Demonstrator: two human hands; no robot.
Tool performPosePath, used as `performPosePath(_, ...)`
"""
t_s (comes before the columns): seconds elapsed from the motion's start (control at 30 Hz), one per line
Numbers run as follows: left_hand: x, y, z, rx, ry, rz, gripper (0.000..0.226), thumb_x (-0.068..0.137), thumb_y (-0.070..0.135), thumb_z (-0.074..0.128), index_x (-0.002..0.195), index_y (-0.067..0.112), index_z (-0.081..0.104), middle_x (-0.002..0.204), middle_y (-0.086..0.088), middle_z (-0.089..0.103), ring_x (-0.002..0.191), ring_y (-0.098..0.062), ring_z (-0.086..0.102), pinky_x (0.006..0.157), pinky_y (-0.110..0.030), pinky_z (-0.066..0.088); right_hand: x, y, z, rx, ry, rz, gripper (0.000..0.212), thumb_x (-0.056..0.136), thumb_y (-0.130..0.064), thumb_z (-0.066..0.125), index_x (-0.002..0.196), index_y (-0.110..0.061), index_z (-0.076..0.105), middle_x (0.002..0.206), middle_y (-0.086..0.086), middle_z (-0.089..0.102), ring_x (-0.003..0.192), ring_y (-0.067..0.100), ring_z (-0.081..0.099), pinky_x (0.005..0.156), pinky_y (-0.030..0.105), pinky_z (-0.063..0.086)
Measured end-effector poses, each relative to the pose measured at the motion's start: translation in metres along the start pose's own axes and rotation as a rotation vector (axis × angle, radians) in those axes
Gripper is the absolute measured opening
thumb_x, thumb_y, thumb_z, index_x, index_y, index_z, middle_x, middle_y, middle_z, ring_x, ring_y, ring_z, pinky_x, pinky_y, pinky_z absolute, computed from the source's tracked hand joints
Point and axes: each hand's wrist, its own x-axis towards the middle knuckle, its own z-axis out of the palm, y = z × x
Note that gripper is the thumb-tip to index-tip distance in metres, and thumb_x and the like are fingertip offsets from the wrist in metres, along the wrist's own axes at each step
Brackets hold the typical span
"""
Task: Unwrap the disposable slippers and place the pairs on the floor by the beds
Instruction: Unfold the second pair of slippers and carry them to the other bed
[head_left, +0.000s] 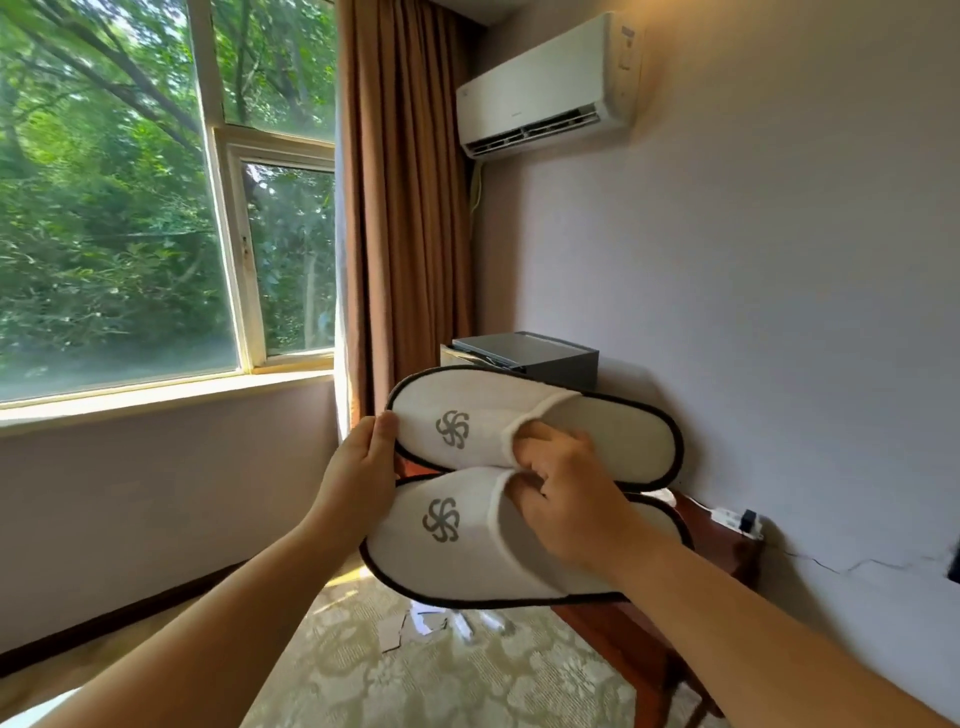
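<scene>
Holding two oval, black-piped, fleecy white slippers (470, 558) aloft.

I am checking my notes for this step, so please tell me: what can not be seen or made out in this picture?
- Beds: not in the head view, beyond the frame.
- Fingertips of the right hand: tucked inside the slippers.
- Insole of the lower slipper: mostly covered by the right hand.
- Blurred scraps on the carpet, partly behind the lower slipper: wrapper or not, unclear.
</scene>
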Motion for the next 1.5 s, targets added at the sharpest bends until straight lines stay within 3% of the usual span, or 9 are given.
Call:
performPosePath(0.17, 0.067, -0.029, 0.011, 0.055, 0.061, -0.055, 0.041, 0.099, 0.051, 0.033, 0.088, 0.026, 0.063, 0.075, 0.000, 0.065, 0.070, -0.018, 0.062, 0.061, -0.032, 0.044, 0.066, 0.056, 0.041, 0.107, -0.059, -0.126, 0.040, 0.088, -0.007, 0.059, 0.125, -0.018, 0.067, 0.131, -0.009, 0.062, 0.129, 0.008, 0.048, 0.112, 0.036, 0.031)
performPosePath(0.5, 0.157, -0.079, -0.019, 0.133, 0.380, -0.053, 0.042, 0.099, 0.051, 0.034, 0.075, 0.026, 0.058, 0.056, 0.009, 0.055, 0.052, -0.003, 0.052, 0.058, -0.028, 0.040, 0.195, 0.116, 0.135, 0.323, -0.201, -0.305, 0.050, 0.086, -0.003, 0.057, 0.133, -0.020, 0.061, 0.137, -0.004, 0.058, 0.131, 0.019, 0.047, 0.112, 0.043, 0.034)
performPosePath(0.67, 0.195, -0.124, -0.069, 0.203, 0.506, -0.101, 0.050, 0.097, 0.054, 0.037, 0.060, 0.026, 0.053, 0.053, 0.010, 0.054, 0.052, -0.005, 0.051, 0.058, -0.030, 0.041, 0.260, 0.112, 0.209, 0.437, -0.327, -0.360, 0.038, 0.089, -0.004, 0.057, 0.125, -0.016, 0.065, 0.126, -0.001, 0.062, 0.118, 0.015, 0.055, 0.107, 0.028, 0.041)
performPosePath(0.8, 0.240, -0.169, -0.112, 0.294, 0.507, -0.132, 0.051, 0.094, 0.058, 0.040, 0.065, 0.020, 0.056, 0.054, 0.008, 0.058, 0.051, -0.006, 0.053, 0.056, -0.030, 0.043, 0.311, 0.108, 0.272, 0.458, -0.422, -0.356, 0.023, 0.090, -0.009, 0.055, 0.108, -0.014, 0.068, 0.100, -0.017, 0.057, 0.092, 0.004, 0.057, 0.082, 0.001, 0.038)
performPosePath(0.97, 0.322, -0.231, -0.164, 0.357, 0.496, -0.109, 0.051, 0.092, 0.063, 0.039, 0.067, 0.023, 0.057, 0.057, 0.007, 0.062, 0.050, -0.006, 0.055, 0.054, -0.029, 0.042, 0.377, 0.098, 0.351, 0.445, -0.412, -0.358, 0.035, 0.088, -0.012, 0.054, 0.120, -0.018, 0.067, 0.122, -0.001, 0.066, 0.112, 0.015, 0.058, 0.099, 0.021, 0.043)
performPosePath(1.13, 0.399, -0.276, -0.209, 0.395, 0.466, -0.113, 0.050, 0.091, 0.065, 0.037, 0.066, 0.026, 0.055, 0.056, 0.011, 0.061, 0.047, -0.002, 0.053, 0.050, -0.025, 0.038, 0.446, 0.087, 0.415, 0.383, -0.394, -0.348, 0.036, 0.085, -0.013, 0.054, 0.117, -0.018, 0.069, 0.120, 0.000, 0.067, 0.112, 0.015, 0.058, 0.102, 0.025, 0.044)
performPosePath(1.3, 0.453, -0.313, -0.245, 0.405, 0.496, -0.119, 0.055, 0.093, 0.063, 0.034, 0.063, 0.022, 0.055, 0.053, 0.012, 0.059, 0.045, -0.002, 0.051, 0.047, -0.024, 0.037, 0.508, 0.075, 0.467, 0.419, -0.305, -0.339, 0.036, 0.078, -0.005, 0.055, 0.107, -0.020, 0.070, 0.097, -0.011, 0.066, 0.095, 0.003, 0.060, 0.086, 0.007, 0.044)
performPosePath(1.43, 0.485, -0.345, -0.275, 0.406, 0.536, -0.115, 0.058, 0.095, 0.062, 0.031, 0.061, 0.021, 0.055, 0.053, 0.010, 0.060, 0.048, -0.004, 0.053, 0.044, -0.013, 0.034, 0.548, 0.065, 0.515, 0.407, -0.284, -0.352, 0.032, 0.079, -0.001, 0.057, 0.107, -0.015, 0.063, 0.096, -0.004, 0.065, 0.087, 0.013, 0.061, 0.081, 0.014, 0.046)
performPosePath(1.5, 0.501, -0.360, -0.290, 0.431, 0.555, -0.123, 0.058, 0.096, 0.059, 0.030, 0.061, 0.021, 0.055, 0.054, 0.009, 0.060, 0.049, -0.005, 0.054, 0.045, -0.015, 0.035, 0.567, 0.062, 0.540, 0.432, -0.317, -0.385, 0.032, 0.079, -0.004, 0.056, 0.108, -0.019, 0.060, 0.094, -0.011, 0.059, 0.085, 0.010, 0.060, 0.078, 0.007, 0.042)
